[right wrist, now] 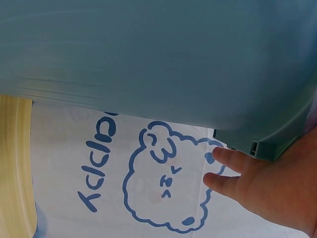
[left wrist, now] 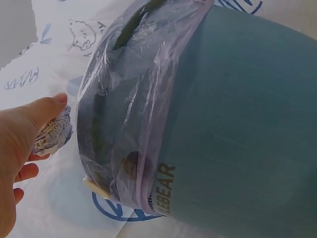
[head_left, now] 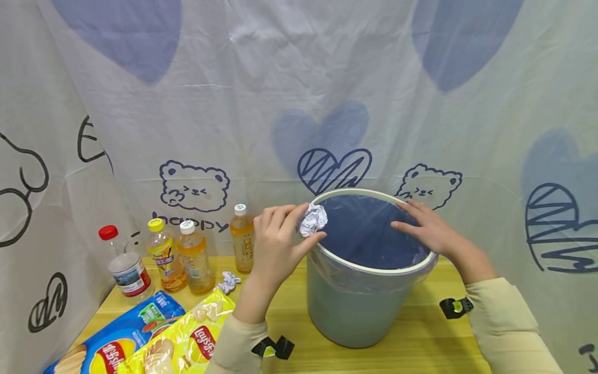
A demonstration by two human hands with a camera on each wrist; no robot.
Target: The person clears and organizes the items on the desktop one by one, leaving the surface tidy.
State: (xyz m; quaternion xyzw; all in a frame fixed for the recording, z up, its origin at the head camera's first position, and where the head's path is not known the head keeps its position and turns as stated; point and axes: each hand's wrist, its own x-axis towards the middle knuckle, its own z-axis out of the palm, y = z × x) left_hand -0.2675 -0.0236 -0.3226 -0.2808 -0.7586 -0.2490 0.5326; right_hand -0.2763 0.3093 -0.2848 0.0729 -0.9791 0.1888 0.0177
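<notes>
The left hand (head_left: 277, 234) pinches a crumpled paper ball (head_left: 313, 220) in a narrow grip, just beside the rim (head_left: 374, 270) of the lined bin (head_left: 350, 309) at nine o'clock. The right hand (head_left: 432, 228) lies at the rim near three o'clock, fingers straight and spread wide. A second paper ball (head_left: 228, 282) (also crumpled) rests on the table (head_left: 287, 311) toward half past eight, near four bottles (head_left: 196, 264); two chip bags (head_left: 187, 335) lie toward eight.

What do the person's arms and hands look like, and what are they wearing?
The left hand and right hand are bare, with no gloves. Both arms have long, pale cream sleeves: left sleeve, right sleeve. By each cuff is a small black gadget with a yellow-green patch: left gadget, right gadget.
</notes>
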